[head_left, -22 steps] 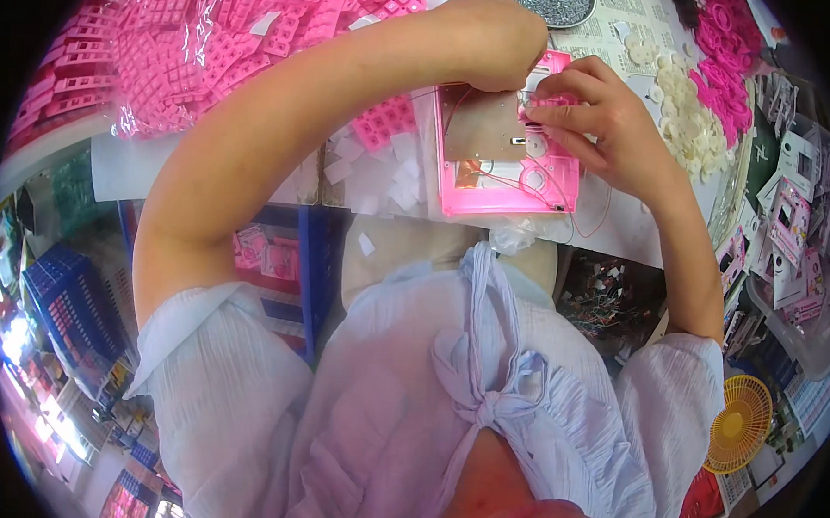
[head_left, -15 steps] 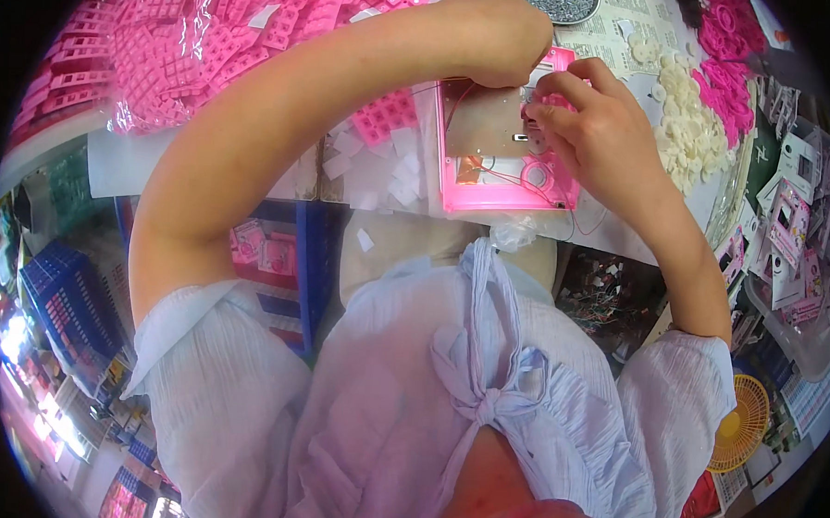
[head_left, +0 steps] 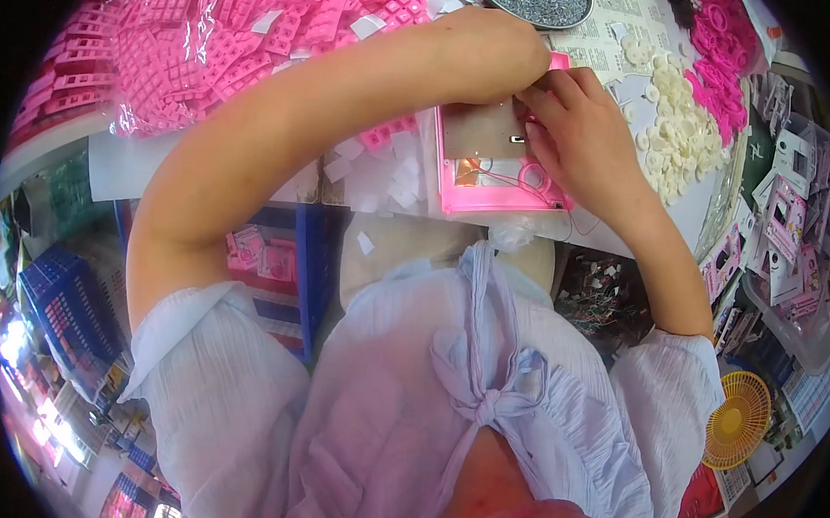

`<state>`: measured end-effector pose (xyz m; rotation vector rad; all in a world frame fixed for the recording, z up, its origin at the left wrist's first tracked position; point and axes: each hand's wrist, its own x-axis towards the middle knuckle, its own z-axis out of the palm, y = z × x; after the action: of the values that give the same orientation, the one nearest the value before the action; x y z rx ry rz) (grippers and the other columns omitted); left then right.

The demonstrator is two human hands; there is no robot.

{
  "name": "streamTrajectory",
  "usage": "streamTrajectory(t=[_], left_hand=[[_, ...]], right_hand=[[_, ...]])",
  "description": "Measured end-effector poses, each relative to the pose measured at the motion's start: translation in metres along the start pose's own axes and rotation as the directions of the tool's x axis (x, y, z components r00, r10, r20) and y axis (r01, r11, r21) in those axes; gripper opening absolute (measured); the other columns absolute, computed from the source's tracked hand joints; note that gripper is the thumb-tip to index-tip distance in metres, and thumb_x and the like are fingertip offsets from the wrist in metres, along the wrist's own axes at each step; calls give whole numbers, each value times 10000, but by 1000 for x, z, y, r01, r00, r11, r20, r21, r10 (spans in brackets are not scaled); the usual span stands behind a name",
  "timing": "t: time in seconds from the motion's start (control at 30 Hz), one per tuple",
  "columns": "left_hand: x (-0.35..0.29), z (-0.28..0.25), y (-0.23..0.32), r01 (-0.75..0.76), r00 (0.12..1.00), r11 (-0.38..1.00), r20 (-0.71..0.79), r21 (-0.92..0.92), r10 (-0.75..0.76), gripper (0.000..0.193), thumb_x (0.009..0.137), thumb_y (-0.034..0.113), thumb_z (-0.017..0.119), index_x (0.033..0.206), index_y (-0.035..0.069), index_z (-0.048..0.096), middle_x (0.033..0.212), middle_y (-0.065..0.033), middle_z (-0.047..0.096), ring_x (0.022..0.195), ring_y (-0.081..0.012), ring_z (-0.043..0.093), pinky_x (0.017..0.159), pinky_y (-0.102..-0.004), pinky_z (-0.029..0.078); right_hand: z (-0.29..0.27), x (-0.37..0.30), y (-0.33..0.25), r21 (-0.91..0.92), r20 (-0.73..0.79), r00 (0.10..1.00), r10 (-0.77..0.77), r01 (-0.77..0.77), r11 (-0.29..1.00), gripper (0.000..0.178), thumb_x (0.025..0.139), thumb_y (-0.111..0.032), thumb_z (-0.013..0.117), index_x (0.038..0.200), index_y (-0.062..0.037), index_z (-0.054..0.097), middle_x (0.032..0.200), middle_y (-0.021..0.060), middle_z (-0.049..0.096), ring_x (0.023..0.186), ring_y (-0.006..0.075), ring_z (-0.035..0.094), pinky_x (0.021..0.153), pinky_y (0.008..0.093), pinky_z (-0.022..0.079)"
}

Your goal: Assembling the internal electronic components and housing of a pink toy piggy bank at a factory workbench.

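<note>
On the table (head_left: 141, 168) lies a case (head_left: 491, 206), with a plate (head_left: 471, 136) inside it. Left of the case are paper pieces (head_left: 405, 171), and farther left, behind, a heap of parts (head_left: 300, 18). Behind the case is a dish (head_left: 589, 11). Right of the case is a pile of discs (head_left: 681, 141).

The case (head_left: 505, 205) is pink, its board (head_left: 481, 132) grey-brown, the discs (head_left: 682, 132) cream, the blouse (head_left: 413, 314) pale blue.

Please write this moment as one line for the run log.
left grip: at pink case's far end, fingers hidden | right grip: over case's right side, hold unclear | rest: dish beyond, white parts right
</note>
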<state>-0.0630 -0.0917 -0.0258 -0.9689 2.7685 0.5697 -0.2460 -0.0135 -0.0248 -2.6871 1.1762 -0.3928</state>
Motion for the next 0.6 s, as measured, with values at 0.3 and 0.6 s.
streamTrajectory(t=[0.3,0.6], left_hand=[[-41,0,-22,155,711,841,-532,-519,-459,205,840,216,689,925,42,756,875,-184,728,842,-361,714,745,-456,557],[-36,41,-23,-96,560,968,-816,-232,-140,162,793,148,781,892,33,724,881,-131,739,723,-329,699,659,-394,554]], right_hand=[[-14,-7,19,122,37,994,-103,98,988,273,817,-103,699,1087,-82,732,1111,57,672,1072,298,614,895,411,556],[-19,21,32,216,-188,980,70,-28,976,162,878,-158,713,984,-41,751,984,92,704,927,265,657,751,362,547]])
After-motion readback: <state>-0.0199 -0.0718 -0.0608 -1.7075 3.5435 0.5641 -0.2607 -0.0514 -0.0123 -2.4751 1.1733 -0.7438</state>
